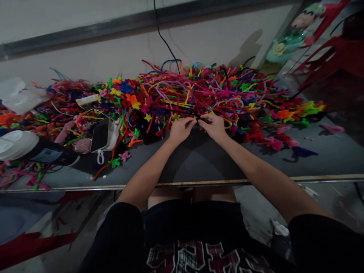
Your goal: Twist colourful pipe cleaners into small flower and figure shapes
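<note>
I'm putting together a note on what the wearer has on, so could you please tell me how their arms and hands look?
Both sleeves are short and black. The forearms are bare, with no watch or bracelet showing. The left hand and right hand are ungloved; rings are too small to tell.

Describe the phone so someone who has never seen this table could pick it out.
On the grey table, find the dark cup with a white lid, well left of the left hand. Just right of it, past a bristly pink object, is the phone. Its flat, pale-edged shape and dark screen set it apart from that object and the pipe cleaners.
</note>
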Demonstrator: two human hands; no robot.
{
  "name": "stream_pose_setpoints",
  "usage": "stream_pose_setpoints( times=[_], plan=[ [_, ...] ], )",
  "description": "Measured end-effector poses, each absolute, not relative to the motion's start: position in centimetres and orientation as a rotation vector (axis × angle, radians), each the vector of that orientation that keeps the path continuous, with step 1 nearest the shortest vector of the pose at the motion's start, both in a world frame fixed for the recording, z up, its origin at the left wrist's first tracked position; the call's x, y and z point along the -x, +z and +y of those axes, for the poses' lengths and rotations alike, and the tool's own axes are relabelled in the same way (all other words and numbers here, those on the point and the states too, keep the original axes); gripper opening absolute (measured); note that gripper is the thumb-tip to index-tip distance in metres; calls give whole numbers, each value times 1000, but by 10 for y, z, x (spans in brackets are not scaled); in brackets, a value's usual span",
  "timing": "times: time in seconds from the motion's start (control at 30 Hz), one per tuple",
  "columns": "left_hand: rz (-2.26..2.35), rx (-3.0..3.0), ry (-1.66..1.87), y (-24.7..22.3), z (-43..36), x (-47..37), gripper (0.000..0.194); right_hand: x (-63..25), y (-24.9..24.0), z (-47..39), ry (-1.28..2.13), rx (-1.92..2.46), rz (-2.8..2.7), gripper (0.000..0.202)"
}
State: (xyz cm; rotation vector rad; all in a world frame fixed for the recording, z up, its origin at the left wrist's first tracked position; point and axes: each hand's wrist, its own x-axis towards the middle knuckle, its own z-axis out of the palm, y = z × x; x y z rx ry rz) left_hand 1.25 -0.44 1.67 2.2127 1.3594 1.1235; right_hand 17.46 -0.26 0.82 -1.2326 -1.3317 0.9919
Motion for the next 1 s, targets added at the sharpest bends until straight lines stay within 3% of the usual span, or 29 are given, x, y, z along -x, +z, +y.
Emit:
stream_pose_setpoints(
  times=[0.47, 0.7, 1.0],
  plan=[
    [1270, -1840, 1241, 6, -2, -21, 8, -172, 10, -8, 998, 1226, -1366, 22],
    [1241, -1731, 1259, 10, -3, -19, 18, -172, 5, 0, 1049, 1236, -1269, 23],
    [1226, -1722, 1259, 5, -3, -19, 14, -173, 6, -1, 1005, 1258, -1176, 29]
  ],
)
